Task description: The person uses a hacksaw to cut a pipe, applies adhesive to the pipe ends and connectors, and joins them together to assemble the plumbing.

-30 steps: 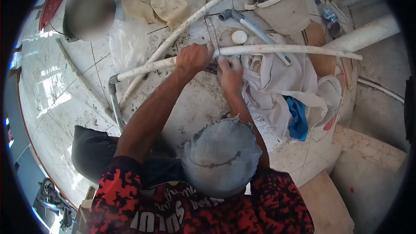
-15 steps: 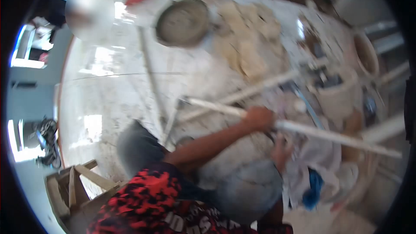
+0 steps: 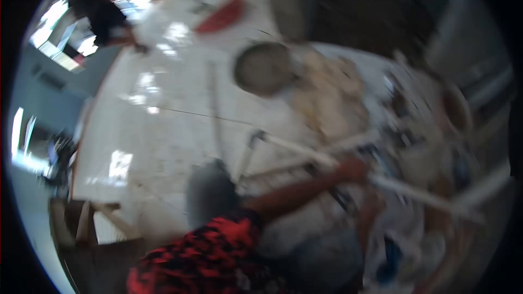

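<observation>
My left hand (image 3: 351, 170) is wrapped round a long white pipe (image 3: 419, 193), which slants from the middle of the view down to the right. At the pipe's far end a dark elbow (image 3: 256, 138) joins it to a short pale leg reaching down toward my grey-clad knee (image 3: 212, 193). Just below the pipe is my right hand (image 3: 373, 209), close to my left one; motion smears its fingers, so its grip does not show. Dark tool-like items (image 3: 343, 198) lie on the floor beside the hands, too blurred to name.
On the pale tiled floor (image 3: 158, 147) lie a round grey basin (image 3: 265, 69), a tan crumpled sheet (image 3: 332, 95) and a red piece (image 3: 222, 15). A wooden frame (image 3: 81, 226) stands lower left. Cluttered items and a bucket (image 3: 456, 111) are right. Another person (image 3: 109, 24) bends at upper left.
My view has swung, so the floor items appear lower and further right. My left hand still grips the pipe. The other person's arm now shows at upper left.
</observation>
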`<state>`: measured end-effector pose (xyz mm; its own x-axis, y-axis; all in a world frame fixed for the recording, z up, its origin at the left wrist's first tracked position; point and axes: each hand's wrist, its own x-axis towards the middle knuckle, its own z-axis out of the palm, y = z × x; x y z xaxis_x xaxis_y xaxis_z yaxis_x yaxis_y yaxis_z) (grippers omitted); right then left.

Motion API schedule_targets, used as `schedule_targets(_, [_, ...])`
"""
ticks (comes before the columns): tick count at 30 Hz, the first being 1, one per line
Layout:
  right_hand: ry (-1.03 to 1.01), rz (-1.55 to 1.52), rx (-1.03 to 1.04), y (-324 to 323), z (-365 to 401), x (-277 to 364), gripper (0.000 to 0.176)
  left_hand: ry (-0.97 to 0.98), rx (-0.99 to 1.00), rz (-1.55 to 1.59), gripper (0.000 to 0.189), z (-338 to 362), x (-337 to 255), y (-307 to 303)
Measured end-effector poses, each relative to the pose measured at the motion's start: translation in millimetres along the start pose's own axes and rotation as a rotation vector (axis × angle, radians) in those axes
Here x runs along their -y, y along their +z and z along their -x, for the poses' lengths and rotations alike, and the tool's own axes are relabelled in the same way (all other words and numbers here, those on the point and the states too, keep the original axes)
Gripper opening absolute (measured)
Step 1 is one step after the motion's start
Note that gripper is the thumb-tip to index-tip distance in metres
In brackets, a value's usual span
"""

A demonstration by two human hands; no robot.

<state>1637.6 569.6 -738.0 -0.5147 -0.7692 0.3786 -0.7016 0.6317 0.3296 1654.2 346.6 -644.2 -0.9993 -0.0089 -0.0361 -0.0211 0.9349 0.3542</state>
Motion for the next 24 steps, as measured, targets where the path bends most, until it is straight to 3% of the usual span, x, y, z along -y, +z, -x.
schedule_targets(1, [0.123,-0.139,0.416,10,9,5,0.039,-0.056,0.108,0.045,0.047,-3,-5,-15])
schedule_targets(2, [0.707,-0.719,0.309,-7,-12,8,0.039,-0.066,0.171,0.006,0.053,-11,-8,-15])
schedule_targets(3, [0.913,-0.858,0.169,-57,-47,6,0.036,-0.207,0.129,0.211,0.054,-4,-31,-55])
schedule_targets(4, [0.966,-1.126,0.391,-120,-86,-17,0.03,-0.195,0.086,0.264,0.051,-11,-32,-44])
schedule_targets(5, [0.991,-1.098,0.376,-115,-76,-19,0.03,-0.161,0.091,0.278,0.051,-13,-40,-43])
schedule_targets(7, [1.125,-1.442,0.195,-97,-74,-11,0.021,-0.127,0.104,0.243,0.04,-10,-41,-55])
schedule_targets(8, [1.12,-1.44,0.192,-94,-73,-11,0.021,-0.126,0.098,0.244,0.04,-12,-41,-53])
schedule_targets(10, [1.04,-1.371,-0.03,-96,-71,-18,0.017,-0.025,0.003,0.284,0.037,-22,-45,-43])
schedule_targets(17, [1.067,-1.391,0.075,-86,-85,-41,0.02,0.034,-0.183,0.248,0.031,-51,-34,-15])
schedule_targets(24, [1.141,-1.525,0.137,-89,-99,-45,0.019,-0.01,-0.069,0.075,0.03,-58,-45,-27])
